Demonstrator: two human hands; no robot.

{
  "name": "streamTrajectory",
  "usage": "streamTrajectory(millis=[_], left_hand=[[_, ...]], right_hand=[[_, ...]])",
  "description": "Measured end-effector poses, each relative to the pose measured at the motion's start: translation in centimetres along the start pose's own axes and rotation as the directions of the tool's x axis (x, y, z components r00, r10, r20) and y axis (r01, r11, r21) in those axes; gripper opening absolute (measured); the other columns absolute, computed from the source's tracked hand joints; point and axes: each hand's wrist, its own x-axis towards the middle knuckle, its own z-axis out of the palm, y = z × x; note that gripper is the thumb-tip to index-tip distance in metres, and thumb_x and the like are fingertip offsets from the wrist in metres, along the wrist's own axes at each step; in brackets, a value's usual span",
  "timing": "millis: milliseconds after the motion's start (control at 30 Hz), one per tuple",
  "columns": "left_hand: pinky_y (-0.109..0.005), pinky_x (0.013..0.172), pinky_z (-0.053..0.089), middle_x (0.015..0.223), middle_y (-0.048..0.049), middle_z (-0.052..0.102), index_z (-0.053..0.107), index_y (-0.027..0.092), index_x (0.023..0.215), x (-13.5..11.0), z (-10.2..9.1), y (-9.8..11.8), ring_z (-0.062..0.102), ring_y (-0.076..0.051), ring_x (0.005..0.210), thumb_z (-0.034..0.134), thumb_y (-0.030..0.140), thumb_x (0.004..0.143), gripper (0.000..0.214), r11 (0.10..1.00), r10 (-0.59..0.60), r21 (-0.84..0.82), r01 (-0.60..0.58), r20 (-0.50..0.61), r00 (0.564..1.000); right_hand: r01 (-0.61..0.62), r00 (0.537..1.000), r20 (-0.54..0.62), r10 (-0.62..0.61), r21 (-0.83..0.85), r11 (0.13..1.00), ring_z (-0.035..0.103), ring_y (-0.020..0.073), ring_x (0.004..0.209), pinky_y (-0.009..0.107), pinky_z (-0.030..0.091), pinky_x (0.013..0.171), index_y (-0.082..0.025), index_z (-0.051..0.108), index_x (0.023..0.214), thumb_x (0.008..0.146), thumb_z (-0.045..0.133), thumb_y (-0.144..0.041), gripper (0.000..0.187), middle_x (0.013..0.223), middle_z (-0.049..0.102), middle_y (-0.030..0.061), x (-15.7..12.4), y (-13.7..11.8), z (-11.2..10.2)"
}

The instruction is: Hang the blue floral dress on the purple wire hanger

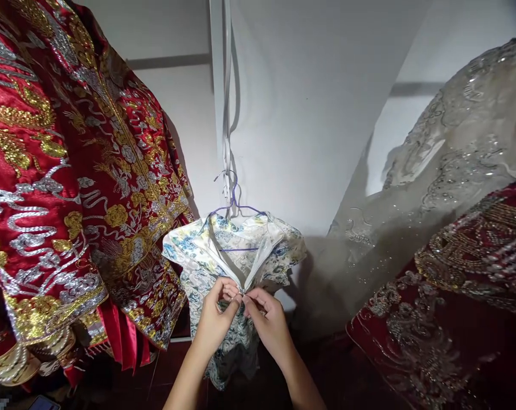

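Both hands at the open seam of a small floral dress (pixel 185 256) on a purple hanger (pixel 237 206).

Dress hangs against the white wall (pixel 309 114), centre frame, between a red embroidered robe (pixel 61 188) on the left and a sheer beaded gown (pixel 454 154) on the right. Left hand (pixel 215 320) and right hand (pixel 270 323) meet fingertip to fingertip at the base of the V-shaped opening. Each grip is pressed together, pinching the fabric edge there. Whether a zip pull is held cannot be told.

Floral dress (pixel 185 256) partly behind left hand (pixel 215 322).
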Motion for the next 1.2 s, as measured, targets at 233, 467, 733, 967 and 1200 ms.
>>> streamTrajectory(millis=[233, 467, 733, 967, 1200], left_hand=[[-0.026, 0.072, 0.040, 0.092, -0.0016, 0.056, 0.051, 0.023, 0.099, -0.8, 1.4, 0.9, 0.054, -0.018, 0.084, 0.053, 0.032, 0.094, 0.010, 0.987, 0.006, 0.160, -0.016, 0.061, 0.998], [-0.025, 0.069, 0.037, 0.077, 0.0011, 0.044, 0.047, 0.021, 0.084, -0.8, 1.7, -0.1, 0.045, -0.016, 0.074, 0.050, 0.028, 0.094, 0.012, 0.983, 0.081, 0.164, -0.076, -0.025, 0.996], [-0.025, 0.066, 0.037, 0.069, 0.0017, 0.045, 0.050, 0.020, 0.077, -0.4, 1.3, -0.4, 0.045, -0.015, 0.068, 0.054, 0.022, 0.087, 0.011, 0.981, 0.073, 0.177, -0.075, 0.016, 0.997], [-0.026, 0.065, 0.040, 0.070, -0.0011, 0.056, 0.056, 0.019, 0.075, 0.1, 0.1, -1.3, 0.054, -0.017, 0.069, 0.059, 0.023, 0.084, 0.010, 0.987, 0.000, 0.164, -0.008, 0.048, 0.999], [-0.029, 0.079, 0.044, 0.086, -0.0036, 0.063, 0.060, 0.021, 0.118, 6.6, -4.3, 4.0, 0.058, -0.018, 0.081, 0.051, 0.034, 0.096, 0.027, 0.965, 0.252, 0.093, -0.245, -0.074, 0.965]], right_hand=[[0.077, 0.990, 0.130, -0.058, -0.140, 0.987, 0.054, 0.0160, 0.063, 0.026, 0.041, 0.060, -0.022, 0.054, 0.078, 0.096, 0.049, -0.032, 0.021, 0.064, 0.052, -0.0018, -0.1, -1.1, -1.7], [0.260, 0.958, 0.198, -0.206, -0.306, 0.916, 0.058, 0.0159, 0.066, 0.026, 0.043, 0.063, -0.022, 0.059, 0.085, 0.095, 0.049, -0.025, 0.015, 0.071, 0.061, -0.0006, 2.0, -1.5, -2.6], [0.483, 0.865, 0.155, -0.478, -0.518, 0.706, 0.054, 0.0142, 0.058, 0.026, 0.039, 0.058, -0.021, 0.062, 0.086, 0.097, 0.048, -0.028, 0.018, 0.069, 0.061, 0.0004, 10.4, -5.6, -5.0], [0.578, 0.758, 0.105, -0.644, -0.565, 0.589, 0.051, 0.0144, 0.061, 0.026, 0.040, 0.061, -0.021, 0.060, 0.084, 0.096, 0.048, -0.028, 0.018, 0.067, 0.059, 0.0005, 15.2, -9.3, -3.7], [0.543, 0.768, 0.024, -0.640, -0.555, 0.630, 0.052, 0.0133, 0.055, 0.026, 0.042, 0.057, -0.024, 0.062, 0.090, 0.095, 0.052, -0.028, 0.012, 0.067, 0.060, -0.0013, 13.4, -8.6, -2.0]])
